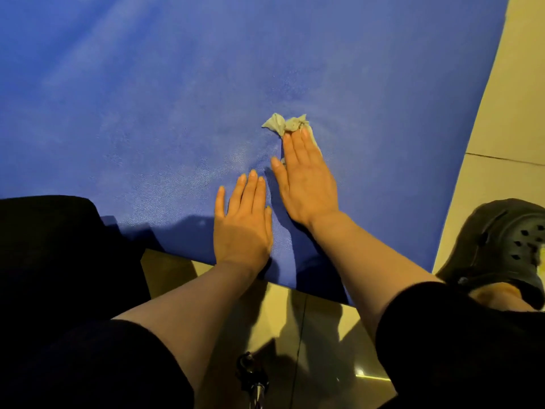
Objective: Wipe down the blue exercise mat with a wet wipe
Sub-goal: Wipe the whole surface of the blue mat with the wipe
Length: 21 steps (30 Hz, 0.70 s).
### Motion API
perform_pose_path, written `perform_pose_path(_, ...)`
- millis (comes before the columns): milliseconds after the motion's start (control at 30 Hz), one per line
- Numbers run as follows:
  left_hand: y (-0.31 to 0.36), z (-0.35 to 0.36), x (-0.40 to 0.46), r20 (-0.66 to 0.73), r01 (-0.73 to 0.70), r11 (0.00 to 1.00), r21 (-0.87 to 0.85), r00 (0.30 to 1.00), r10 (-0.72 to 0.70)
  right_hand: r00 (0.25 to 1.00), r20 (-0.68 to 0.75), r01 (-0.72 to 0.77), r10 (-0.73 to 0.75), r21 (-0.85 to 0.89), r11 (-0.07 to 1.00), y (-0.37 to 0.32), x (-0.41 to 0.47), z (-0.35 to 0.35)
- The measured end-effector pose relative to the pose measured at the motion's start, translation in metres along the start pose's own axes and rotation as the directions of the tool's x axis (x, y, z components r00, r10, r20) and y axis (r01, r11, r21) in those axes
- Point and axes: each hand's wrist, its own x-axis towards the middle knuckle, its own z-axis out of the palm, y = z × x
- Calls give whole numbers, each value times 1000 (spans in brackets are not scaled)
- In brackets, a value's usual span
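Observation:
The blue exercise mat (147,98) fills most of the view, laid on a pale tiled floor. My right hand (305,178) lies flat with straight fingers, pressing a crumpled grey wet wipe (284,124) onto the mat; the wipe sticks out beyond the fingertips and along the hand's right side. My left hand (243,222) rests flat on the mat near its front edge, fingers straight, holding nothing. Damp, lighter streaks show on the mat around the hands.
Beige floor tiles (507,119) run along the mat's right edge and below its front edge. A dark clog shoe (501,246) sits on the floor at the right. A dark-clothed knee (59,246) covers the mat's lower left. A small dark metal object (253,376) is at the bottom centre.

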Motion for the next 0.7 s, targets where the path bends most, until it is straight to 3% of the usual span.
perform_pose_path(167, 11, -18, 68, -118, 165, 973, -162, 976, -185, 997, -38, 63, -64, -30, 998, 6, -30, -4)
perform_pose_path(333, -3, -14, 137, -116, 64, 979, -193, 989, -87, 997, -61, 46, -48, -23, 999, 24, 56, -29)
perform_pose_path(567, -3, -11, 213, -46, -13, 991, -136, 999, 7, 995, -80, 49, -57, -92, 995, 17, 26, -13)
perform_pose_path(700, -6, -10, 247, -39, -44, 988, -145, 998, 39, 996, -77, 28, -37, -115, 993, 26, 82, -26)
